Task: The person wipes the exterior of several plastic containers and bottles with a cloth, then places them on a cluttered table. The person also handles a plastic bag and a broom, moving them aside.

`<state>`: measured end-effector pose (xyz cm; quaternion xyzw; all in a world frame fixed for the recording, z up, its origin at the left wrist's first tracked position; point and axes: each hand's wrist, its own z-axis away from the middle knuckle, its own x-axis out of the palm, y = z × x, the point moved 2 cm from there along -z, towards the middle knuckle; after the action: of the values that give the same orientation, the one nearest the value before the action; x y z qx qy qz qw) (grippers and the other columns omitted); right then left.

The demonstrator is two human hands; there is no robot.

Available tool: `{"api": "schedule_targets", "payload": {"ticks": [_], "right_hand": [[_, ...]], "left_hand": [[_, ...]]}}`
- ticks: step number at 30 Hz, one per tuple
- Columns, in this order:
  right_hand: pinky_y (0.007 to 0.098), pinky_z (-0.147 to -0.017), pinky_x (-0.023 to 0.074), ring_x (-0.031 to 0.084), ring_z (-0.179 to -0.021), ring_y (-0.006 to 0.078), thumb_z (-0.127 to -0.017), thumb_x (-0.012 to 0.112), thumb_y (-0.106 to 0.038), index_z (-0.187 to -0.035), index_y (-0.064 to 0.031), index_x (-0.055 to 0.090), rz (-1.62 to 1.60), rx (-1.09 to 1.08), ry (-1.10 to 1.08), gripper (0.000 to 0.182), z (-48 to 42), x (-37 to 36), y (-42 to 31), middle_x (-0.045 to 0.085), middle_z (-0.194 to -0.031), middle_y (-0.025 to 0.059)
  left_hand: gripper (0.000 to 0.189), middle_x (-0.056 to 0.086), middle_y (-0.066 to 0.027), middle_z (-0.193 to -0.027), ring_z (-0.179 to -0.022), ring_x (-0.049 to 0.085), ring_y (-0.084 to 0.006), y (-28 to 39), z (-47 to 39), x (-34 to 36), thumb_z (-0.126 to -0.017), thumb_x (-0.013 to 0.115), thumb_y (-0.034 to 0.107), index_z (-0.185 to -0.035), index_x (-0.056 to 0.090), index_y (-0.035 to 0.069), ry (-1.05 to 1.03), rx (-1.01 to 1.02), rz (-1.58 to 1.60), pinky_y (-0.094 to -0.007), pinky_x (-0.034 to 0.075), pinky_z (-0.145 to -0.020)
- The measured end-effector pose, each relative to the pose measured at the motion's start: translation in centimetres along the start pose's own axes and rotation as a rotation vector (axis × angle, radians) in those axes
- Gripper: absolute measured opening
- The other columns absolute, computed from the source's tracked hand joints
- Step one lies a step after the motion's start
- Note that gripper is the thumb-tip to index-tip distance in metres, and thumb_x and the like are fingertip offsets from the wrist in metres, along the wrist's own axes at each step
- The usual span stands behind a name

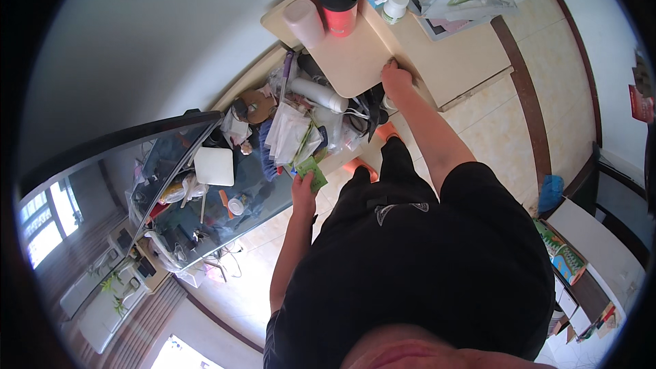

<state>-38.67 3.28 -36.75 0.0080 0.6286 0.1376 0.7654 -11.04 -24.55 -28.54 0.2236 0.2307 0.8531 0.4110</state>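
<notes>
My left hand point(303, 189) holds a small green packet point(311, 174) with dark print between thumb and fingers, beside a stack of whitish packets point(289, 130) on the cluttered cabinet top. My right hand point(397, 79) rests at the edge of a pale wooden shelf board point(353, 64). Its fingers are bent and partly hidden, so whether they grip the edge cannot be told. On the board stand a pale pink bottle point(305, 23) and a red cup with a black lid point(339, 13). A white cylindrical bottle point(320, 95) lies below the board.
At left, a television point(118, 148) stands by a glass-topped surface point(271, 192) with a white square box point(214, 166), a small white round lid point(236, 206) and cables. A white pill bottle point(395, 7), tissues and plastic bags crowd the upper right. Orange footwear shows on the tiled floor.
</notes>
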Motion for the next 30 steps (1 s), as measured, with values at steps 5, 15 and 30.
{"api": "schedule_targets", "payload": {"ticks": [5,15,30], "right_hand": [[0.0403,-0.062,0.0542,0.067,-0.083,0.0255,-0.077,0.061,-0.017,-0.1,-0.0028,0.061,-0.145,0.01,-0.179,0.027,-0.7,0.8,1.7,0.065,-0.101,0.0154],[0.0313,-0.081,0.0495,0.062,-0.092,0.0183,-0.077,0.056,-0.014,-0.115,-0.0073,0.058,-1.215,0.079,-0.335,0.039,4.7,-11.3,11.9,0.065,-0.097,0.0118],[0.034,-0.069,0.0504,0.063,-0.082,0.0237,-0.084,0.058,-0.024,-0.113,-0.0157,0.057,-0.867,-0.115,0.124,0.03,3.8,-8.8,3.8,0.059,-0.101,0.0087]], "left_hand": [[0.024,0.06,-0.0014,-0.099,-0.088,0.057,-0.0135,0.5,-0.3,-1.3,-0.087,0.058,0.016,-0.11,0.055,0.011,0.014,0.012,0.0,-0.0285,0.048,-0.074],[0.025,0.06,-0.0033,-0.101,-0.09,0.06,-0.0171,0.3,-0.6,-4.5,-0.089,0.055,0.018,-0.113,0.054,0.011,0.063,0.051,0.042,-0.0341,0.049,-0.073],[0.026,0.059,-0.0021,-0.1,-0.089,0.058,-0.0145,1.0,-0.3,-1.8,-0.087,0.058,0.016,-0.112,0.054,0.01,0.054,-0.016,-0.03,-0.0296,0.048,-0.073]]}}
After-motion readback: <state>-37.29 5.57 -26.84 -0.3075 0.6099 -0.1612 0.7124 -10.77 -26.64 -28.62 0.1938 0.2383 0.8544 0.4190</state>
